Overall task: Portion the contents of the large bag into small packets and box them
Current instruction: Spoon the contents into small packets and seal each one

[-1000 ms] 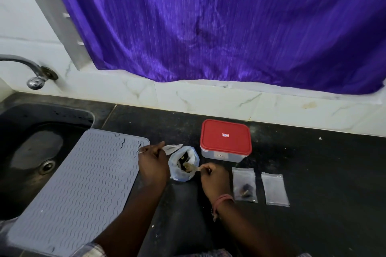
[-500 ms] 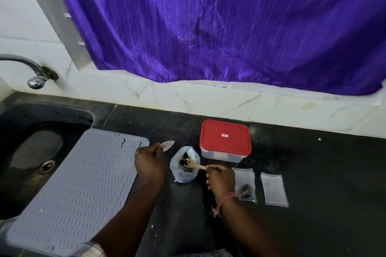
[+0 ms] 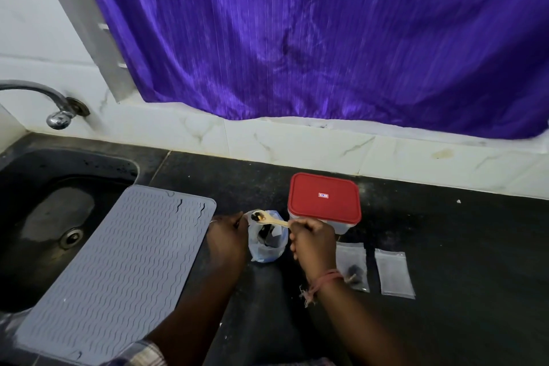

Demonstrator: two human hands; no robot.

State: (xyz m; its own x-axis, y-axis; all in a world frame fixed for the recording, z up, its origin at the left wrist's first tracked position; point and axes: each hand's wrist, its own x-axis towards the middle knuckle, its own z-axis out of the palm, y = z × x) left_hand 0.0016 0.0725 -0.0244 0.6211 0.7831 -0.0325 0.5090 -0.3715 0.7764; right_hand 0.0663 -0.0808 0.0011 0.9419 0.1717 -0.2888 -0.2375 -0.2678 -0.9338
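The large clear bag (image 3: 267,249) with dark pieces inside stands open on the black counter (image 3: 445,246). My left hand (image 3: 227,236) is at its left edge; earlier it pinched a small packet, now hidden. My right hand (image 3: 312,239) grips a wooden spoon (image 3: 269,219), whose bowl carries dark pieces above the bag's mouth. Right of that hand lie two small clear packets: one (image 3: 353,267) holding dark pieces, the other (image 3: 393,272) looking empty. A box with a red lid (image 3: 324,198), shut, sits behind the bag.
A grey ribbed mat (image 3: 118,270) lies to the left, partly over the black sink (image 3: 44,217). A metal tap (image 3: 56,110) juts from the white tiled wall. A purple curtain (image 3: 326,33) hangs behind the counter.
My right hand has lifted the spoon out of the bag with dark pieces on it. My left hand has moved closer to the bag, and the white packet in it has gone out of sight.
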